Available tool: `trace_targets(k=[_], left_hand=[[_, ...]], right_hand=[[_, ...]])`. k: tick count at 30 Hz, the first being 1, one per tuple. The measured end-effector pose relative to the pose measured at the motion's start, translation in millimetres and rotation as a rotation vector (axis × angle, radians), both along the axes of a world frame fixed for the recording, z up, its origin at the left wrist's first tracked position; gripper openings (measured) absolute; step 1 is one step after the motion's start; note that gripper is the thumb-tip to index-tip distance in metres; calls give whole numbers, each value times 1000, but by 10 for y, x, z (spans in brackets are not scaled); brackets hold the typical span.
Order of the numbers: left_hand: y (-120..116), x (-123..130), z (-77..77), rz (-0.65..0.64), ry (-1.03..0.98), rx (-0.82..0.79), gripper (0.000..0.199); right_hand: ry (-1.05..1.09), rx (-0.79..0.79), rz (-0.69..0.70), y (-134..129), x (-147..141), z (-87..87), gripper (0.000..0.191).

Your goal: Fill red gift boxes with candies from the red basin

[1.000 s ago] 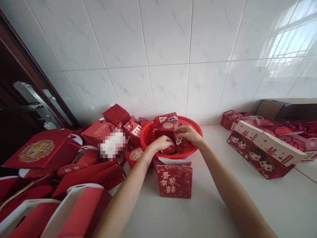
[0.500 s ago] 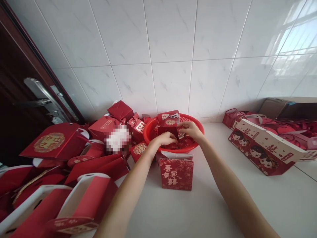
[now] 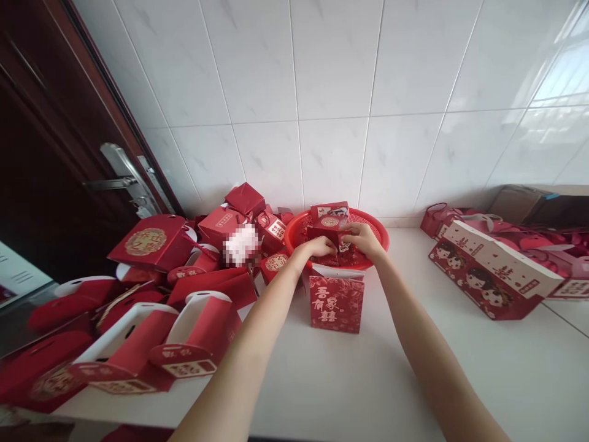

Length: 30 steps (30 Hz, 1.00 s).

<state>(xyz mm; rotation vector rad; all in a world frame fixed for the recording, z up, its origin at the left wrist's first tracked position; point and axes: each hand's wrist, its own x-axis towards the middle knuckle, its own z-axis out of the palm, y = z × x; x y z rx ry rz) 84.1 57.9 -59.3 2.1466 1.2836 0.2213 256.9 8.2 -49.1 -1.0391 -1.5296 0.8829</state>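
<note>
Both my hands reach into a red plastic basket [image 3: 381, 228] by the tiled wall. My left hand [image 3: 321, 247] has its fingers bent down over small red packets in the basket; its fingertips are partly hidden. My right hand [image 3: 362, 238] is at the right side of a small red box [image 3: 327, 228] with a round gold emblem, its fingers curled beside a patterned piece. What it grips is too small to tell. In front of the basket, a red bag [image 3: 337, 305] with white characters stands upright, its top edge open.
Many red gift boxes [image 3: 151, 242] are heaped on the left, near a dark door [image 3: 41, 123] with a metal handle. A cream and red box [image 3: 494, 270] lies at the right, before pink-red bags [image 3: 439, 219] and a cardboard carton [image 3: 524, 205].
The view has turned left, so everything appears further right and more of the door shows. My left hand has shifted slightly over the packets, and my right hand stays beside the small box.
</note>
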Motion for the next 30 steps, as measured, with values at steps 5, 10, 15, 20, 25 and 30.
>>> trace_targets(k=[5, 10, 15, 20, 25, 30], left_hand=[[64, -16, -6, -28, 2, -2, 20], [109, -27, -27, -27, -2, -30, 22], [93, -19, -10, -46, 0, -18, 23], [45, -5, 35, -34, 2, -10, 20], [47, 33, 5, 6, -133, 9, 9], [43, 24, 46, 35, -168, 6, 13]], right_hand=[[-8, 3, 19, 38, 15, -8, 19], [-38, 18, 33, 59, 44, -22, 19], [-33, 12, 37, 81, 57, -34, 20], [-47, 36, -3, 91, 58, -44, 18], [-87, 59, 6, 146, 94, -90, 19], [-137, 66, -19, 236, 124, -142, 23]])
